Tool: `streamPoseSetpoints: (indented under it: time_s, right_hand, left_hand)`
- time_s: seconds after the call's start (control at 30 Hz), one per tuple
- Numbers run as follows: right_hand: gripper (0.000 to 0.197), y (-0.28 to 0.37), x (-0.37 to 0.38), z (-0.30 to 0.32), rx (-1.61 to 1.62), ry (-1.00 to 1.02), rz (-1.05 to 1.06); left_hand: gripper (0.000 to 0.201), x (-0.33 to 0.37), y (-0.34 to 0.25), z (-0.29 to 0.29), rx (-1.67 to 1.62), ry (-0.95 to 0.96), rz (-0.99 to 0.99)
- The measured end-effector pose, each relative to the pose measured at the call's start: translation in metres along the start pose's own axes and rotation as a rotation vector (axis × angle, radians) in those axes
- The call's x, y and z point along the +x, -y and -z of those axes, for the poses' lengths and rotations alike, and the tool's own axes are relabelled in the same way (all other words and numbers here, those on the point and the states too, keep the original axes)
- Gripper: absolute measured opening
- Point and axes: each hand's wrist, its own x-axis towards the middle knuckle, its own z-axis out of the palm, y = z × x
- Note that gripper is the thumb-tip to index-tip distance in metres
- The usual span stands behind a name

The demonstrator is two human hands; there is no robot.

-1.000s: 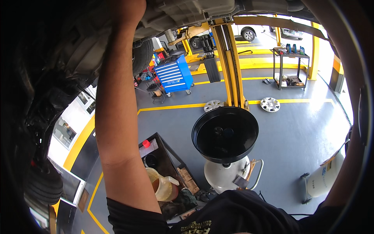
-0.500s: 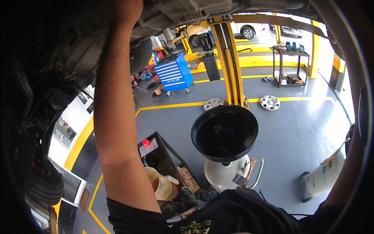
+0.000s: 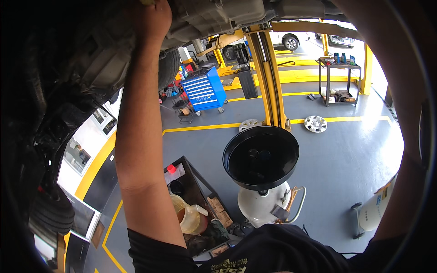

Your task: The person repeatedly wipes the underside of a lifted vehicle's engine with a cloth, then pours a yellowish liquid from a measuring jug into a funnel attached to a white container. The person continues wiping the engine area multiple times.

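Left hand (image 3: 157, 20): held up high, the nearer one; finger grip can't be made out, right hand's not caught in frame
Underbody (image 3: 205, 18): seen right beside that hand, stretched off rightward
Drain pan (image 3: 277, 166): parked well below-right of it
Counted: one pan, one pitcher (image 3: 195, 222), two hubcaps (image 3: 315, 123)

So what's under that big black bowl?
Under the black bowl is a rounded white tank, with a curved handle beside it. The bowl hides the tank's top, and the dark shirt in front hides its base.

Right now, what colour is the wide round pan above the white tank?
The pan is black, in the head view.
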Motion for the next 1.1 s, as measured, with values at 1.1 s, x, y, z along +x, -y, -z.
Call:
streamPoseSetpoints:
  time_s: [1.1]
  right_hand:
    - [0.022,-0.004,-0.015,0.019,0.025,-0.03,0.012]
  left_hand:
    - [0.023,-0.005,-0.019,0.062,-0.089,0.181,0.015]
